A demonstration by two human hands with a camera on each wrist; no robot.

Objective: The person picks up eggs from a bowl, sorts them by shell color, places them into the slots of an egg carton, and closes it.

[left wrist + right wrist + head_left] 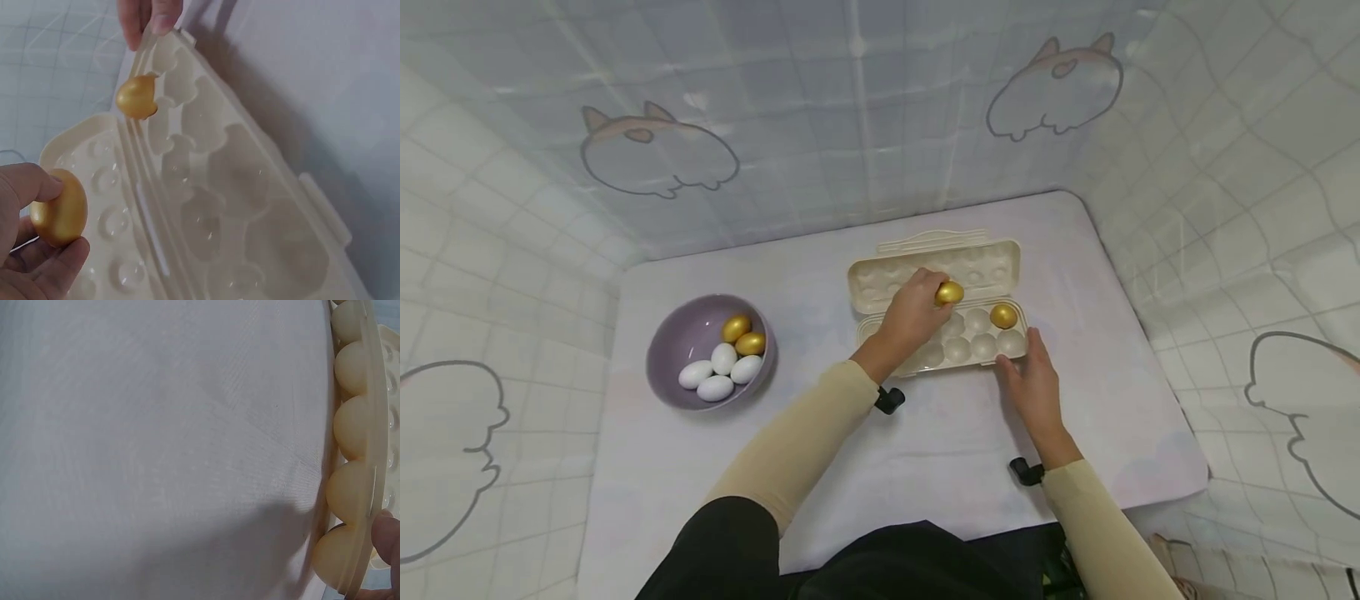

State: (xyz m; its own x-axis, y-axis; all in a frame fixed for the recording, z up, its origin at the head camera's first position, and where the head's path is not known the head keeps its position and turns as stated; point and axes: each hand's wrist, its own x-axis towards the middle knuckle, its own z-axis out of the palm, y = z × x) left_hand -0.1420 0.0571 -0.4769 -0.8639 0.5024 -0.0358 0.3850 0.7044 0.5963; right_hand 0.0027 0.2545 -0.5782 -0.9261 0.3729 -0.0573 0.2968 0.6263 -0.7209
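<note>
In the head view my left hand [916, 310] pinches a golden egg [950, 292] above an egg carton [934, 277] of cream plastic, which lies with its lid folded back. The left wrist view shows that golden egg [60, 208] between thumb and fingers, over the lid side. A second golden egg [1003, 316] sits in the back-row cup at the carton's right end. My right hand [1034, 390] holds the carton's front right corner, its thumb [386, 532] on the rim in the right wrist view. Part of the carton is hidden behind my left hand.
A purple bowl [666, 354] stands on the left of the table, holding two golden eggs [750, 343] and several white eggs [715, 387]. A pale cloth [842, 467] covers the table. Curtains [850, 108] with cartoon animals hang around its back and sides.
</note>
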